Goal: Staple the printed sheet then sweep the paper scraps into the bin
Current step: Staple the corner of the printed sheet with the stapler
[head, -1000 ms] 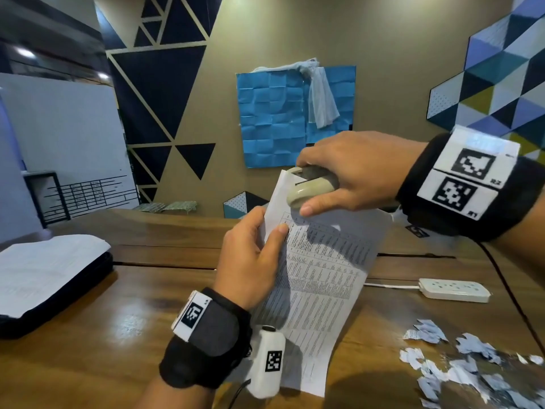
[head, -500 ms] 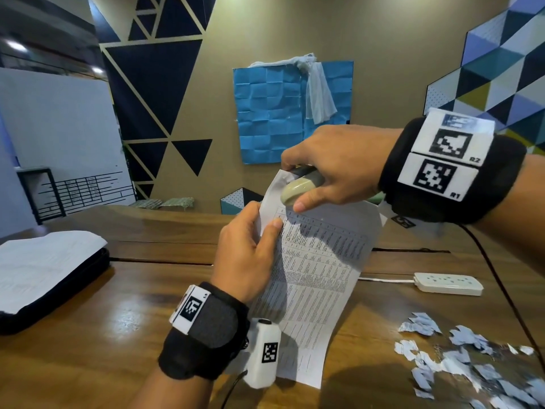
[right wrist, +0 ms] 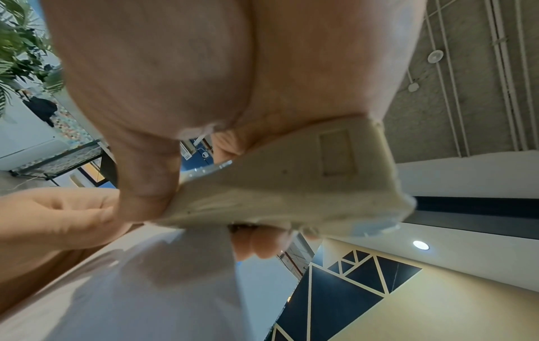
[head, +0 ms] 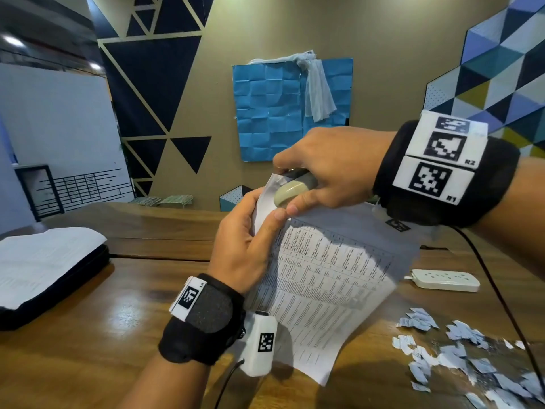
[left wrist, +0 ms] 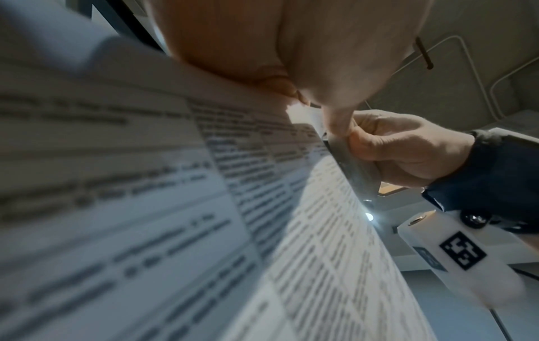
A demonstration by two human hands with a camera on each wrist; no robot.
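A printed sheet (head: 324, 276) covered in small table text is held up off the wooden table (head: 88, 335), tilted toward me. My left hand (head: 250, 246) pinches its upper left edge, thumb on the front. My right hand (head: 324, 169) grips a beige stapler (head: 295, 188) clamped over the sheet's top corner. In the right wrist view the stapler (right wrist: 291, 180) lies between thumb and fingers, and in the left wrist view the sheet (left wrist: 175, 207) fills the picture. Torn paper scraps (head: 460, 358) lie scattered on the table at the lower right. No bin is in view.
A white power strip (head: 445, 280) and its cable lie on the table right of the sheet. A stack of papers on a black case (head: 44, 267) sits at the left. A black cord (head: 501, 296) runs down from my right wrist past the scraps.
Both hands and the sheet drifted slightly down and left in view. My left thumb slid up to just below the stapler. The stapler stays clamped on the corner.
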